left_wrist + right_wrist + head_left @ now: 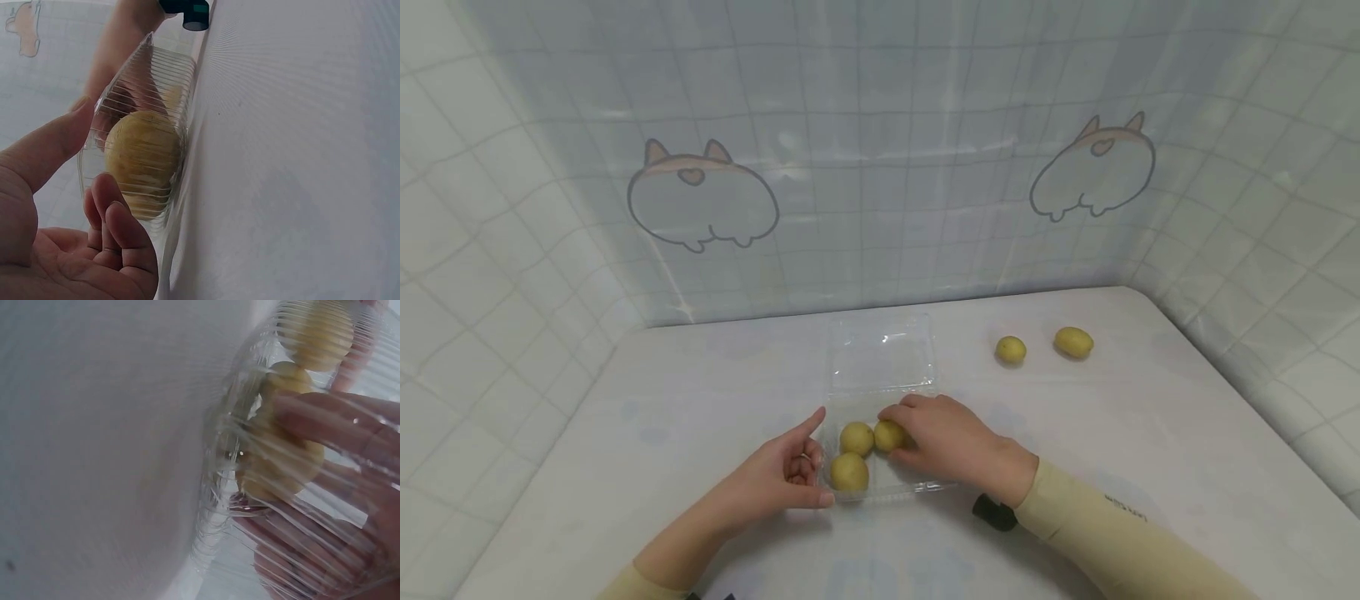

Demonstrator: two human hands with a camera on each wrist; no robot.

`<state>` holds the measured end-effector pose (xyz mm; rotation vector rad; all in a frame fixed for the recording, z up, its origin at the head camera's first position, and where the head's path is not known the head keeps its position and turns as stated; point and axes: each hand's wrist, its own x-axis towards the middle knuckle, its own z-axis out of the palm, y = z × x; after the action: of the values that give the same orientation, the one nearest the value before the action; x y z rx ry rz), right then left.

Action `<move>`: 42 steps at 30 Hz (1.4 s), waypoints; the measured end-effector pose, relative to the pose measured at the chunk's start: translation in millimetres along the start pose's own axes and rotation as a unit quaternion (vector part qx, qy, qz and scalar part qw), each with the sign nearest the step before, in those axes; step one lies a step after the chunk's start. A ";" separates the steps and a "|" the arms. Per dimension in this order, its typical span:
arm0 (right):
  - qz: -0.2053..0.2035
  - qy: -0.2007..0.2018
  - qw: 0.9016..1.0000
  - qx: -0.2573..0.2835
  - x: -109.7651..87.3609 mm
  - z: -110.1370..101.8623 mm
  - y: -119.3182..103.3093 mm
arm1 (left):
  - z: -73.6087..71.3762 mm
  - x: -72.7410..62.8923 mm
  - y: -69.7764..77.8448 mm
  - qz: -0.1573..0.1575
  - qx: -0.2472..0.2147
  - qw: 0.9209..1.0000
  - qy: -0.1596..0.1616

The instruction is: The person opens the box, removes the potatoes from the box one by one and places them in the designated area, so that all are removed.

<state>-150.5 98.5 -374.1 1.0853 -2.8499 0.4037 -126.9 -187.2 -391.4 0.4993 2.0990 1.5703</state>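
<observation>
My left hand, fingers loose, touches the clear box on its left; I should keep it steady. Inside, my right hand grips one potato; gently, don't bump its two neighbors. Far right, two loose potatoes wait.

Glossy ribbed plastic box, smooth matt produce
</observation>
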 end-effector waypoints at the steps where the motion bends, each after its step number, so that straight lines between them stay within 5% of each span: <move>1: 0.000 0.002 1.000 0.001 0.3 0.1 0.1 | 0.0 -0.1 -0.3 0.000 -0.001 1.000 0.001; 22: 0.018 0.041 0.997 0.064 -0.1 -6.1 3.1 | 1.7 -1.5 2.3 -0.011 -0.016 1.000 0.001; 31: 0.009 0.055 0.988 0.144 -4.0 -12.2 8.0 | 1.3 -1.5 0.7 -0.009 -0.010 1.000 0.002; 42: 0.010 0.091 0.982 0.165 -7.8 -18.0 18.0 | 1.2 -1.2 -0.5 -0.012 -0.012 1.000 0.001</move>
<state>-157.2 121.2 -361.9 1.0037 -2.6933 0.9523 -125.2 -187.0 -392.0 0.4622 2.0782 1.5817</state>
